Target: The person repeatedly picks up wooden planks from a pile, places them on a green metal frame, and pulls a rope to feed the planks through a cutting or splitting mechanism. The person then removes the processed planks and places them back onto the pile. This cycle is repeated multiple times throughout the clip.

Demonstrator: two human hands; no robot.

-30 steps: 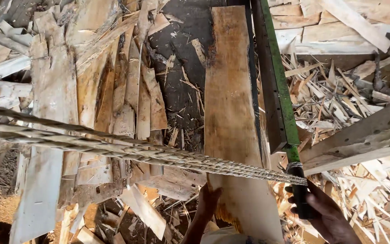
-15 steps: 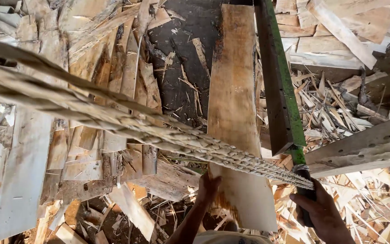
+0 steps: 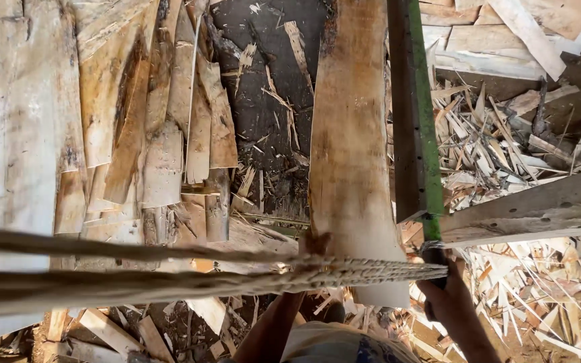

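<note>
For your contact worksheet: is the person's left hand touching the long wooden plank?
Touching. The head view shows the left hand pressed against the plank near its lower end, fingers overlapping the wood with no visible gap.

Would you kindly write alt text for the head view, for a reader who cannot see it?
Looking down, a person's left hand steadies a long pale wooden plank while the right hand grips a green metal bar. A thick frayed rope crosses the foreground above scattered wood offcuts.

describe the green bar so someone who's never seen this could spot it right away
Start at the wide pale plank running up the middle of the picture, over the dark ground. Along its right edge lies the green bar, long, narrow and straight, its lower end at the right hand. It is the only painted, coloured piece among bare wood scraps.
</note>
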